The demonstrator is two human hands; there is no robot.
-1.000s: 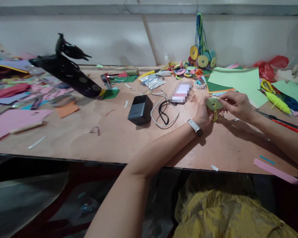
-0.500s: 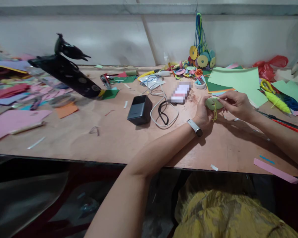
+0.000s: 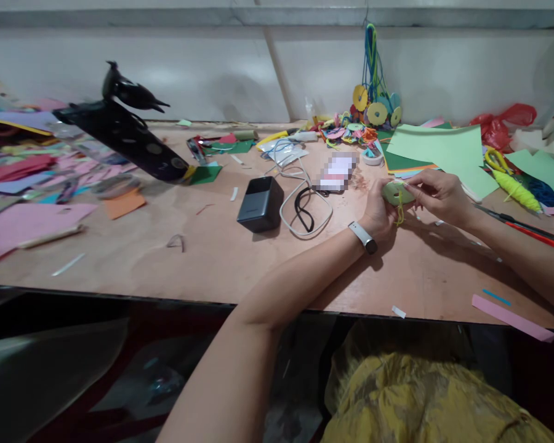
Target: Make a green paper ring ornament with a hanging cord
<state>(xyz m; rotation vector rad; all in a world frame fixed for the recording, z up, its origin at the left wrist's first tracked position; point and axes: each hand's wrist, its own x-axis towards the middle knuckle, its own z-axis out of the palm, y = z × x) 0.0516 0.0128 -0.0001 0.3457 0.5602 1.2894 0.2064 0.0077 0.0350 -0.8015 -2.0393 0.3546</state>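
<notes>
Nearest, the left hand (image 3: 379, 215) and right hand (image 3: 438, 192) meet above the table (image 3: 212, 258), fingers of both pinched together on a pale green paper piece (image 3: 397, 192) with yellow string (image 3: 400, 214) hanging from it. Beyond lie a black power bank (image 3: 260, 203), white cable (image 3: 300, 212) and light green sheets (image 3: 438, 151).

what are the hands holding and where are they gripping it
Both hands hold a small light green piece with a yellow string hanging from it: left hand at its left end, right hand pinching its right edge.
</notes>
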